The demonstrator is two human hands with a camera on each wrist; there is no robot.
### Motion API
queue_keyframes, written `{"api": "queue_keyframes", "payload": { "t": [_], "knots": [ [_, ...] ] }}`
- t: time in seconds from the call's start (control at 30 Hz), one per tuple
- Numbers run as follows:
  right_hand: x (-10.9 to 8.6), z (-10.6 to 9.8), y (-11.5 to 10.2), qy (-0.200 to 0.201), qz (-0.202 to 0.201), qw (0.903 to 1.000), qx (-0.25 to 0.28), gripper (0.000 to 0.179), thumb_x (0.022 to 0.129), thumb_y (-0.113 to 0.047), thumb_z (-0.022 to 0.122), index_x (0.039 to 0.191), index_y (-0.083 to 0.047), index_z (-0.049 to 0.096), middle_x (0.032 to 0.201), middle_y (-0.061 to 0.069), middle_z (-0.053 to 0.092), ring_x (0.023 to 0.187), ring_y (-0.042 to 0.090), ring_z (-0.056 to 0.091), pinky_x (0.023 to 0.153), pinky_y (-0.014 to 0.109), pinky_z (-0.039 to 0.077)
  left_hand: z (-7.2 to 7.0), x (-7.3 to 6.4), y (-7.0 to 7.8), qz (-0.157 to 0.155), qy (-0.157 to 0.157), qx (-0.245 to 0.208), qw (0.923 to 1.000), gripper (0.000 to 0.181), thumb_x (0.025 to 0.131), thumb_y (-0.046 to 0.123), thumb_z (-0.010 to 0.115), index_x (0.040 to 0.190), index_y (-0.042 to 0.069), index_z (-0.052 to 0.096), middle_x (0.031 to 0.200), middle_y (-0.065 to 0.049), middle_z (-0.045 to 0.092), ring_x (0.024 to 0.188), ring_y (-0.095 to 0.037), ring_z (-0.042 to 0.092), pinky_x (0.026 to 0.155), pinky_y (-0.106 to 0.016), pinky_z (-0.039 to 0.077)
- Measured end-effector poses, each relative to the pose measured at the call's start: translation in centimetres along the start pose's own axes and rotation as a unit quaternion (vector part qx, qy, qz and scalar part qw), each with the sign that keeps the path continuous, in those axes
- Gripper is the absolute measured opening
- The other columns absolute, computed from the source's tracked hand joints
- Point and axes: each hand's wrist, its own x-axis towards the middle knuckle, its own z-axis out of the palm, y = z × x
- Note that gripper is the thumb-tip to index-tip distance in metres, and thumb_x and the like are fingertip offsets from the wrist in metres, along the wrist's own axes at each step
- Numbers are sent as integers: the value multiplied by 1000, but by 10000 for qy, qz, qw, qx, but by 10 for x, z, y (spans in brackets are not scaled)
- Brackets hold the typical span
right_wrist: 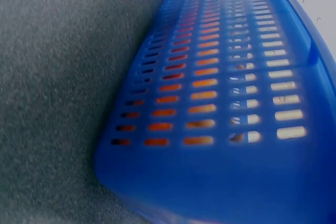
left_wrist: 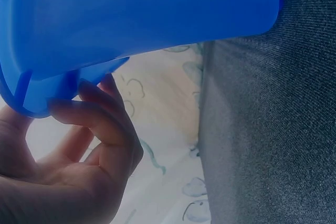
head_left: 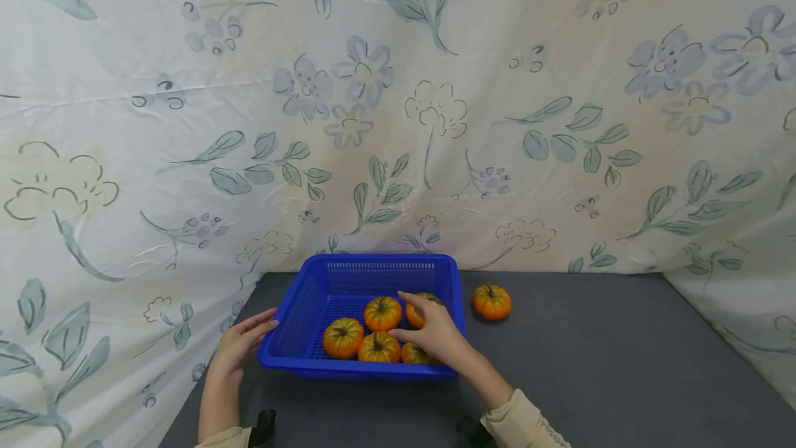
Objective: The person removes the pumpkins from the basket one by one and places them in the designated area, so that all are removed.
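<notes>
Several small orange pumpkins (head_left: 343,338) sit in the right and front part of a blue plastic basket (head_left: 305,315). At the basket's left rim, my left hand (head_left: 241,346) holds on, its thumb and curled fingers about the edge in the left wrist view. My right hand (head_left: 435,330) reaches in over the right wall with thumb and forefinger spread apart. It partly covers a pumpkin (head_left: 415,316) at the back right and another (head_left: 417,353) at the front right; nothing shows in its grasp. Through the slots of the basket wall (right_wrist: 210,166) orange shows in the right wrist view, where the hand is hidden.
One more pumpkin (head_left: 491,302) lies on the dark grey table (head_left: 597,365), just right of the basket. A white cloth (head_left: 460,157) with leaves and flowers hangs behind the table and along its left and right sides.
</notes>
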Motion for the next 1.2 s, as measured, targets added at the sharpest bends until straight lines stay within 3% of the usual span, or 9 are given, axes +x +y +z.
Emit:
{"api": "queue_keyframes", "payload": {
  "t": [0.2, 0.47, 0.73, 1.2],
  "knots": [
    [2, 8, -1, -383, -130, 9992, -12, 69, 85, -28, 77, 144, -7, 47, 146, 18, 49, 133, 37, 48, 103, 55, 44, 0, -1, 1, 21, -47, -65, 10000, 66, 86, 36, 75, 141, 9, 52, 114, 11, 66, 90, -1, 64, 80, -22, 52],
    [4, 13, -5, -910, 13, 9956, -216, 70, 83, -26, 78, 142, -3, 49, 145, 16, 50, 131, 39, 51, 102, 51, 46, 0, 0, 1, -5, -60, -123, 9999, 68, 84, 37, 76, 142, 10, 52, 119, 10, 66, 91, 1, 64, 80, -22, 52],
    [6, 15, -5, -1147, 55, 9922, -486, 67, 83, -28, 79, 138, -2, 53, 140, 15, 55, 128, 37, 54, 101, 49, 47, -1, 0, 1, -55, -102, -248, 9996, 62, 86, 34, 75, 139, 9, 55, 105, 13, 69, 88, -2, 66, 79, -25, 54],
    [9, 17, -4, -1311, 53, 9898, -561, 65, 81, -24, 80, 136, 0, 55, 134, 18, 59, 123, 33, 57, 99, 48, 48, 0, -1, 0, 20, -106, -267, 9996, 57, 87, 32, 74, 136, 9, 58, 101, 13, 69, 87, -3, 67, 78, -26, 55]
  ]
}}
